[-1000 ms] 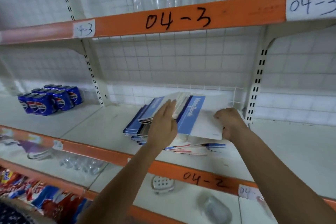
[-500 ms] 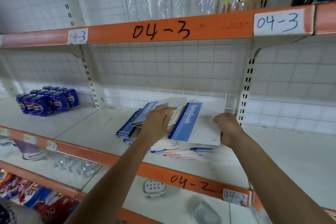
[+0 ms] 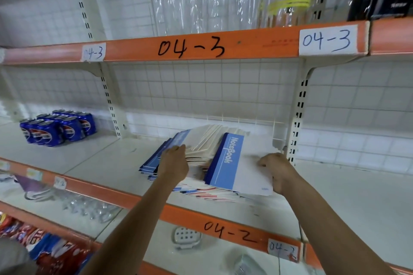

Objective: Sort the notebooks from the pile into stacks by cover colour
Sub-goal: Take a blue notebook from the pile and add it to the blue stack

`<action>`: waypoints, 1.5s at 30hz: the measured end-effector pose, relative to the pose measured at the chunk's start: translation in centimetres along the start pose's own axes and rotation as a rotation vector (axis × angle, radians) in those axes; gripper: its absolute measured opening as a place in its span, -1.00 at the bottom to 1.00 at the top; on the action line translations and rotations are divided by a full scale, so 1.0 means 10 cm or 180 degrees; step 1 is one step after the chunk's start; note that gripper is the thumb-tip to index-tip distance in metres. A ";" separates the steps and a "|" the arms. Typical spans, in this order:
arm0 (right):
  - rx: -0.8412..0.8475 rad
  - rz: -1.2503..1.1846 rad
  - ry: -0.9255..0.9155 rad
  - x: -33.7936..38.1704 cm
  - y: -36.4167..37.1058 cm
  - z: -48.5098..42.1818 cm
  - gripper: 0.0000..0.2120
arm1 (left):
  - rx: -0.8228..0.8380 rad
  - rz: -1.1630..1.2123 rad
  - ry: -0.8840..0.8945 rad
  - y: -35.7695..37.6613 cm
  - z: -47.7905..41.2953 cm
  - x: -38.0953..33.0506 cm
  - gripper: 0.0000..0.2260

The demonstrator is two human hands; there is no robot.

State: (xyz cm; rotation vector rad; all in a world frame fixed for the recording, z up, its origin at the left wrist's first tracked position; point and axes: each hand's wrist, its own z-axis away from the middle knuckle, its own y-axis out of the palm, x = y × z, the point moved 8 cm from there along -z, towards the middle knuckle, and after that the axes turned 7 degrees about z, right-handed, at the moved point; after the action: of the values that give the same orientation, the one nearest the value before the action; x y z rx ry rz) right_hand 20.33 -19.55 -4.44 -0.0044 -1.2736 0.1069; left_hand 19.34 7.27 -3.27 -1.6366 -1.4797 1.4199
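Your pile (image 3: 201,145) of notebooks lies fanned on the middle shelf (image 3: 111,163), near its back wall. Your right hand (image 3: 277,169) curls round the right edge of the top notebook (image 3: 243,165), which has a blue band and a white cover. The hand tilts it up, probably to peel it off for a colour stack. Your left hand (image 3: 174,163) rests on the fanned covers, likely steadying them; whether it pinches any, I cannot tell. Cans (image 3: 58,127) stand well apart, left.

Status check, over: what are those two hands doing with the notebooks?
Left hand gripping fanned pile. Right hand holding blue notebook by edge. Cola cans far left, clear.
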 end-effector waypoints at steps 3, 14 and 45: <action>0.0057 -0.0011 0.0009 -0.02 0.00 -0.01 -0.79 | -0.0563 0.0351 0.0455 -0.15 0.05 -0.14 -0.70; 0.0178 -0.0980 0.0037 -0.09 -0.24 0.00 -0.70 | -0.0446 0.0500 0.2510 -0.14 0.82 -1.71 -0.63; -0.1297 0.0480 -0.1218 -0.79 -2.45 0.38 -0.73 | 0.0771 0.3521 0.0163 1.35 1.20 -2.91 -0.92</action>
State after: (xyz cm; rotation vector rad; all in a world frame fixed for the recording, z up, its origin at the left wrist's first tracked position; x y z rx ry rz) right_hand 16.29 -44.81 -9.29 -0.4493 -1.6584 -0.0262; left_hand 17.78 -26.53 -8.74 -2.4057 -0.2407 1.9289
